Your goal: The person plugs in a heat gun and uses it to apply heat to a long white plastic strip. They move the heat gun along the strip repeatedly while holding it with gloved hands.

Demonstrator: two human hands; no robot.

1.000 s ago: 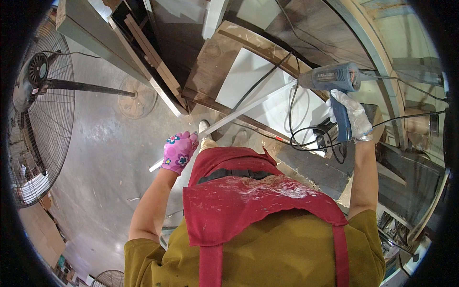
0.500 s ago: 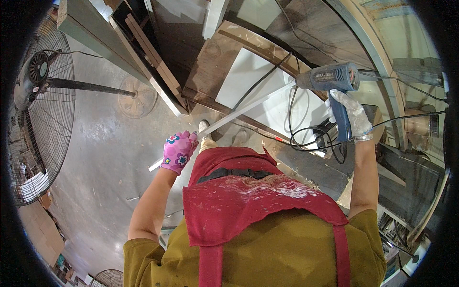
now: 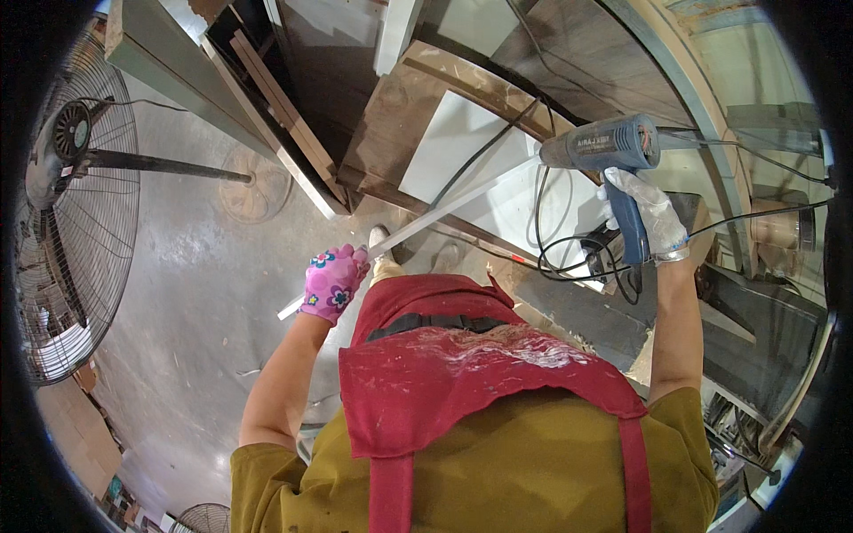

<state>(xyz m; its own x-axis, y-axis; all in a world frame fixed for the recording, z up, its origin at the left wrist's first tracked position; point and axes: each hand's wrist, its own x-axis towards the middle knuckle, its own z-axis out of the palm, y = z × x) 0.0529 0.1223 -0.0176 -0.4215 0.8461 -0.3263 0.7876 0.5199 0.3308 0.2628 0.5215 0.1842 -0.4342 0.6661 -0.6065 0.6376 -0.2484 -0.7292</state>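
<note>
My left hand, in a pink flowered glove, is closed round a long thin white strip. One short end of the strip sticks out below that hand; the longer part slants up to the right. My right hand, in a whitish glove, grips the handle of a blue heat gun. The gun's front end points left, and the strip's far end is at or just behind it; whether they touch I cannot tell. A black cord runs near the handle.
A white panel lies on a brown wooden board ahead, with looped black cable over it. At the left stands a large fan on the concrete floor. Wooden boards lean at the upper left. Dark metal framing is at the right.
The heat gun and my right hand have shifted slightly to the left. My left hand stays almost in place, still holding the strip.
</note>
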